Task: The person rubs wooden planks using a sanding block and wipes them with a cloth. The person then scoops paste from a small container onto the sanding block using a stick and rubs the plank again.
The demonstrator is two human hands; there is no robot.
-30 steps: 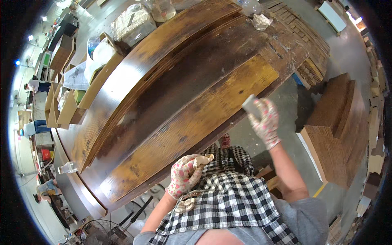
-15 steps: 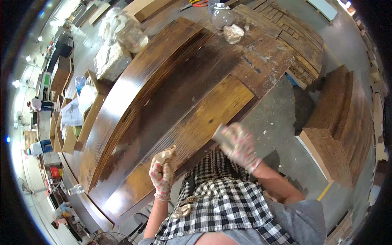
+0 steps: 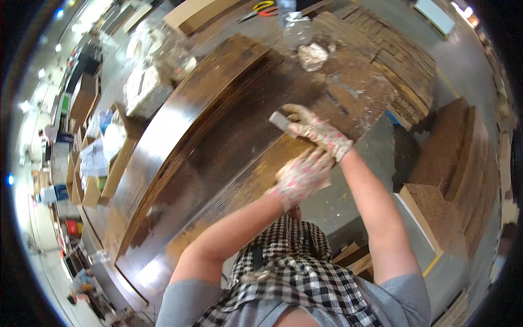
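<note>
A long, narrow brown wooden board (image 3: 242,188) with a yellowish, grained face lies aslant on the worktable. Over its far right end my right hand (image 3: 321,133), in a pink-spotted white glove, is closed on a small flat grey-white block (image 3: 281,122). Just below that wrist, my left hand (image 3: 302,177), gloved alike, is over the board's near edge. Its fingers point up and right; they are blurred, and I cannot tell whether they grip anything. A pale patch shows beside its palm, too smeared to name.
Left of the board lies a stack of curved, dark glossy wooden panels (image 3: 180,120). Beyond are a clear plastic bottle (image 3: 297,30), a crumpled whitish lump (image 3: 312,56) and orange-and-yellow-handled tools (image 3: 265,9). More brown wooden panels (image 3: 444,158) stand at right. An open carton (image 3: 121,158) sits left.
My left hand has moved right and away from me along the board. My right hand has moved farther out, over the board's far end, with the grey-white block. My forearms now reach farther forward.
</note>
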